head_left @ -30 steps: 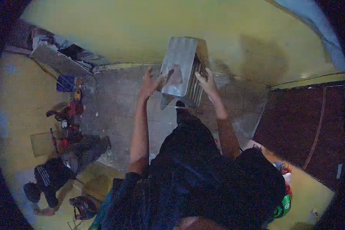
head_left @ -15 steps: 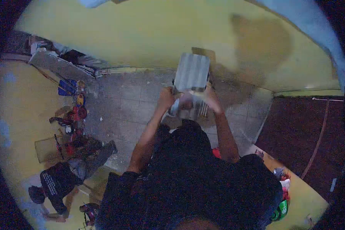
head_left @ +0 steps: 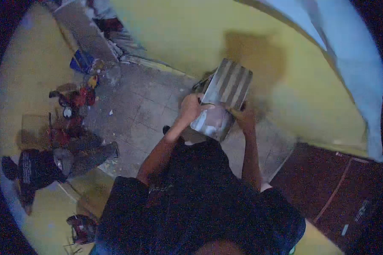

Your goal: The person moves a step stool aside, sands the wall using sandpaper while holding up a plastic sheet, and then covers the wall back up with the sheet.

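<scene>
In front of my body I hold a silver metal object with a ribbed, striped upper panel [head_left: 233,83] and a smooth, shiny lower panel [head_left: 212,120]. Its exact kind is hard to make out in the dim light. My left hand [head_left: 191,107] is closed on its left edge where the panels meet, thumb lying over the top. On the opposite edge, my right hand [head_left: 244,118] grips at about the same height. The object leans toward the right, and its underside is hidden.
A yellow wall [head_left: 178,38] rises just beyond the object, above a tiled floor [head_left: 149,102]. To the left are a blue container [head_left: 81,61], red items [head_left: 84,97] and another person in dark clothes [head_left: 42,168]. A dark red door-like panel [head_left: 315,182] lies right.
My view has turned, so the surroundings appear rotated. The metal object has shifted right and tilted clockwise, and its lower panel shows more plainly. Both hands still hold it.
</scene>
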Motion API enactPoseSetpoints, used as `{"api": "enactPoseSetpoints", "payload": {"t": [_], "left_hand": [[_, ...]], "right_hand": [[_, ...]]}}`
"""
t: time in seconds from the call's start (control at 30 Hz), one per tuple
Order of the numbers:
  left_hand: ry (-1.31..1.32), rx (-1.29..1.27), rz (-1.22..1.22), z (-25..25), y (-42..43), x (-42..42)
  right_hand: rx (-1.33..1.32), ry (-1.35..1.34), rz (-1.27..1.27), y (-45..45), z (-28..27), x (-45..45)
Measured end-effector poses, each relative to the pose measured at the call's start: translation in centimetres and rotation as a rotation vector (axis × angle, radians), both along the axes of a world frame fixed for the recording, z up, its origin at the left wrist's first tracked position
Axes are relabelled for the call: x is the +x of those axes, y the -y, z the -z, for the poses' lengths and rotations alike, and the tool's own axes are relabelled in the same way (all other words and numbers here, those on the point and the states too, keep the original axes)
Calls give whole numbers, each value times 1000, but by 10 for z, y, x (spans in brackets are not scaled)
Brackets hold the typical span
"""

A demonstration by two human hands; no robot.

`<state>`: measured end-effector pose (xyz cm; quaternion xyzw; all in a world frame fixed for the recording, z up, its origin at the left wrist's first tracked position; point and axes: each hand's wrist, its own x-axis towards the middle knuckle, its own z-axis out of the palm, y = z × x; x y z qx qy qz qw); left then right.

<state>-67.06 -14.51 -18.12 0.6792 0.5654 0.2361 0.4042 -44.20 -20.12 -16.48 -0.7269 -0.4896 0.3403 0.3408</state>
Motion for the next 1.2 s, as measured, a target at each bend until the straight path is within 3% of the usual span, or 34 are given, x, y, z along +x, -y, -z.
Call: {"api": "enactPoseSetpoints", "payload": {"t": [0.07, 0.13, 0.2, 0.3, 0.43, 0.6, 0.77, 0.87, 0.93, 1.0, 1.07, 1.13, 1.2], "left_hand": [[11, -11, -39, -25, -19, -49], [0, -63, -67, -39, -24, -98], [83, -45, -117, -57, -40, -140], [-45, 191, -156, -31, -68, -197], [68, 79, -156, -17, -44, -189], [-166, 58, -285, -42, -103, -281], [-170, 155, -276, -17, -182, -384], [-312, 298, -235, -14, -85, -296], [-347, 347, -151, -29, -62, -277], [-227, 419, -223, -56, -47, -255], [-290, 391, -176, -44, -48, -268], [-484, 328, -182, -39, -32, -262], [-54, 332, -171, -51, 1, -223]], "right_hand": [[-8, 69, -49, -25, -49, -59], [-54, 117, -87, -38, -56, -109], [24, -1, -183, -66, -54, -145], [79, -98, -230, -102, -38, -197], [-11, -161, -328, -87, -19, -186], [54, -173, -292, -165, -3, -293], [121, -161, -355, -259, 28, -380], [207, -202, -366, -172, 69, -294], [205, -221, -315, -153, 62, -288], [234, -334, -358, -143, 42, -277], [224, -241, -325, -152, 113, -300], [378, 85, -243, -150, 173, -310], [335, 318, -725, -105, 106, -259]]}}
